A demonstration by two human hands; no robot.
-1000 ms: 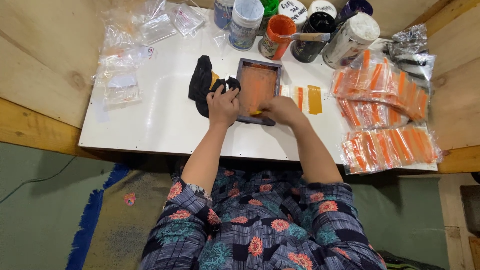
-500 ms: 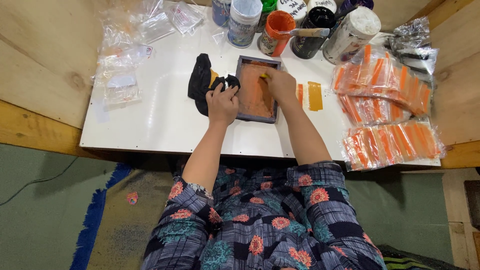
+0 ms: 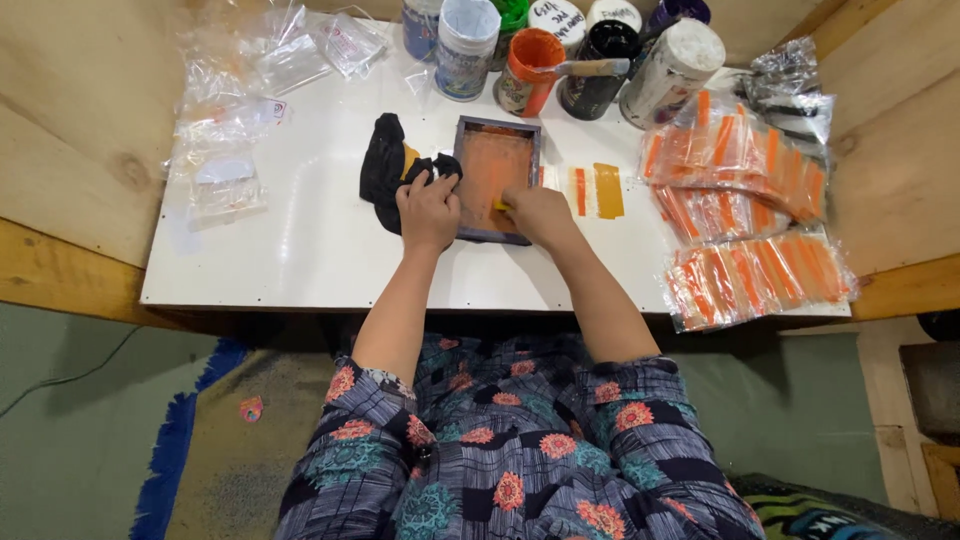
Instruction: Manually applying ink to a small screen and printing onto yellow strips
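Orange ink is coating the mesh of the small framed screen [image 3: 495, 178], which is lying flat on the white table [image 3: 300, 250] with its long axis running away from me. I am watching the left hand [image 3: 428, 210] pressing down on the frame's near left edge, fingers curled and also touching the black rag [image 3: 385, 170] bunched just beside it. The right hand [image 3: 535, 212] is resting on the frame's near right corner, fingers closed narrowly around something small and yellowish; I cannot tell what it is. Both hands are lying at the near end of the screen, so most of the mesh is stretching away beyond them. Orange strips [image 3: 596, 190] are lying just right of the frame, paint jars [image 3: 530, 58] are standing behind it, and bagged orange pieces [image 3: 750, 270] are piling up at the far right.
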